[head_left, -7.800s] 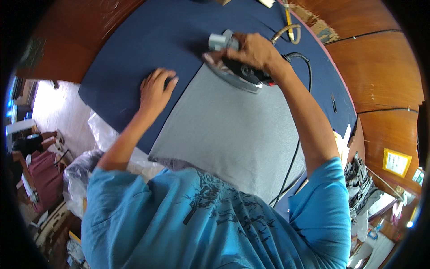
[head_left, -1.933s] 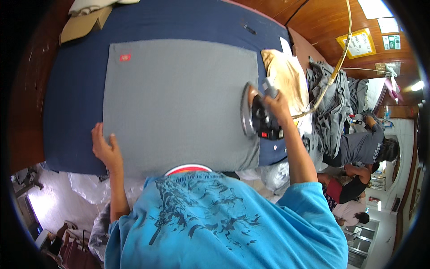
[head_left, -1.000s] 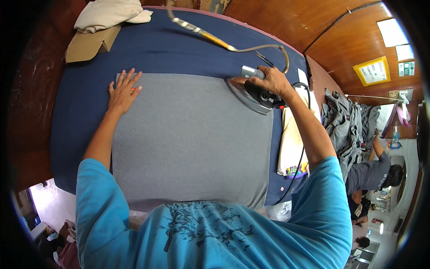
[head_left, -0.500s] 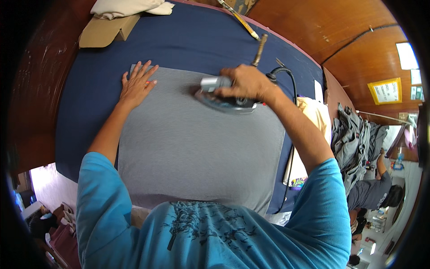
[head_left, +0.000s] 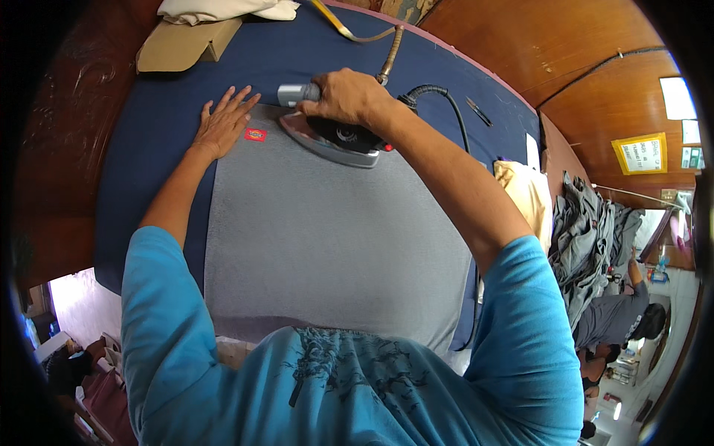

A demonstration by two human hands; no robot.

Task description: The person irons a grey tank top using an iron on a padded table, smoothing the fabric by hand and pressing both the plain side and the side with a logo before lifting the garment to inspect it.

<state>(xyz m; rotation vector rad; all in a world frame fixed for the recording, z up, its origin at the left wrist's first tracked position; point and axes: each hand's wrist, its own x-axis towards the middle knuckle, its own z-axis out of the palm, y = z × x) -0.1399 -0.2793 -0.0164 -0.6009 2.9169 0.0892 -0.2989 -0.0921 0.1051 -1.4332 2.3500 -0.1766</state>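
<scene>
A grey piece of cloth lies spread over the dark blue table cover. Near its far left corner is a small red label. My left hand rests flat beside that label, fingers stretched out over the cloth's far left edge. In my right hand is the handle of an iron, whose soleplate sits on the far part of the cloth, just right of the label. A black cord and a brownish hose run from the iron's rear.
An open cardboard box with cream cloth stands at the far left. Small dark snips lie at the far right. Pale yellow cloth and heaped grey garments are on the right. Another person works beyond them.
My right hand has moved the iron left and farther away, toward my left hand. The hose has shifted left with it. My left hand has slid slightly, and the red label now shows fully.
</scene>
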